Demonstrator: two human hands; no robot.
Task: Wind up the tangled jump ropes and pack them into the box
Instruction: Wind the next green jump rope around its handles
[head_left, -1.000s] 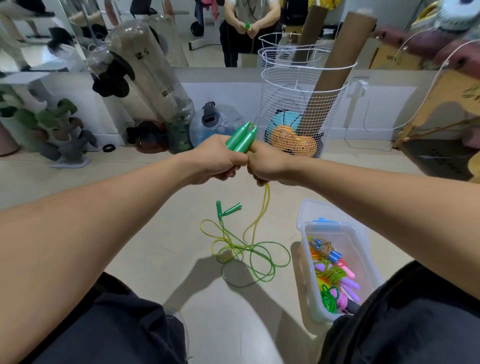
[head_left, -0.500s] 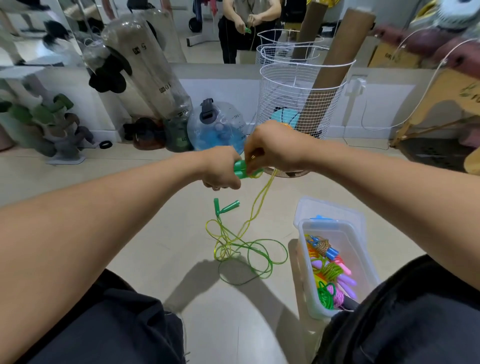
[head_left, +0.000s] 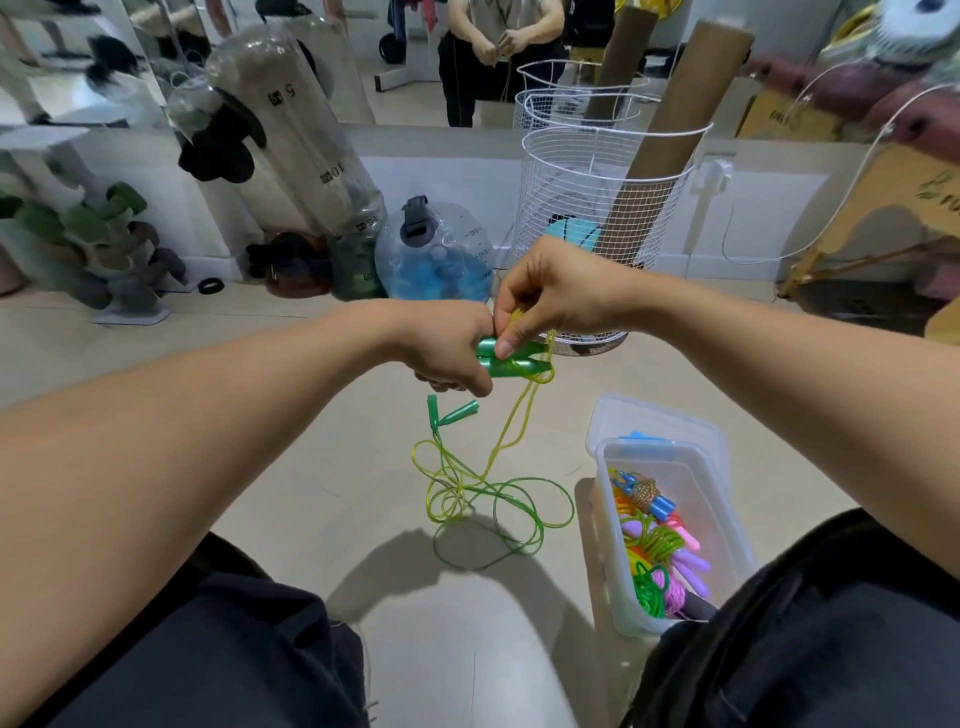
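My left hand (head_left: 448, 349) grips two green jump-rope handles (head_left: 514, 359) held side by side, pointing right. My right hand (head_left: 550, 293) sits just above them and pinches the yellow-green cord (head_left: 511, 421) where it leaves the handles. That cord hangs down into a tangle of loops (head_left: 493, 499) on the floor. Another pair of small green handles (head_left: 447, 413) lies at the top of the tangle. A clear plastic box (head_left: 608, 519) on the floor at the right holds several wound ropes in bright colours.
A white wire basket (head_left: 597, 208) with cardboard tubes and balls stands beyond my hands. A blue water jug (head_left: 436, 254), large clear bottles and a dumbbell rack (head_left: 104, 249) line the wall. My dark-trousered knees fill the lower corners. A mirror above shows a person.
The handles went from upright to lying sideways in my left hand. My right hand let go of the handles, rose above them and took the cord. Both hands dropped slightly.
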